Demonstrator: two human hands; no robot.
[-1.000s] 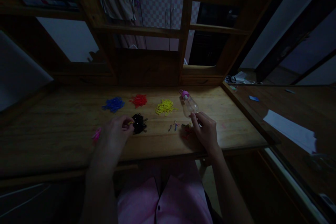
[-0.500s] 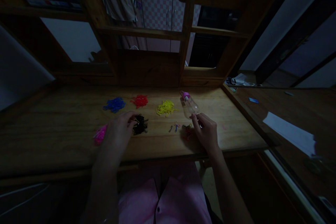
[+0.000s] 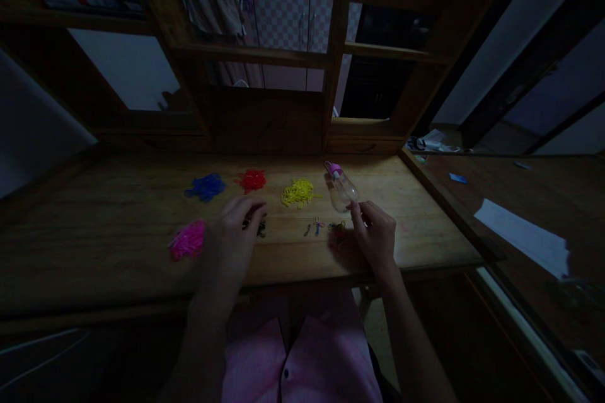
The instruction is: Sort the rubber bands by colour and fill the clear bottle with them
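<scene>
My left hand [image 3: 234, 223] is over a pile of small black looped pieces [image 3: 261, 225], largely hiding it. Its thumb and forefinger are pressed together; whatever sits between them is too small to make out. My right hand [image 3: 377, 232] is closed in a pinch at the lower end of a clear, bulb-shaped bottle [image 3: 346, 190] with a purple cap. Whether those fingertips touch the bottle or hold something small, I cannot tell. Beside the right hand lies a small mixed heap of dark and red pieces [image 3: 338, 234]. Left of that heap are a few single looped pieces [image 3: 317, 225].
Piles of blue [image 3: 205, 187], red [image 3: 252, 181], yellow [image 3: 299, 192] and pink pieces [image 3: 188, 240] lie on the wooden desk [image 3: 293, 261]. A wooden shelf [image 3: 265, 119] rises behind. On the right-hand surface is a white paper sheet [image 3: 522, 239].
My left hand has moved right across the black pile, covering more of it and uncovering the pink pile. My right hand has shifted very slightly to the right, still pinched.
</scene>
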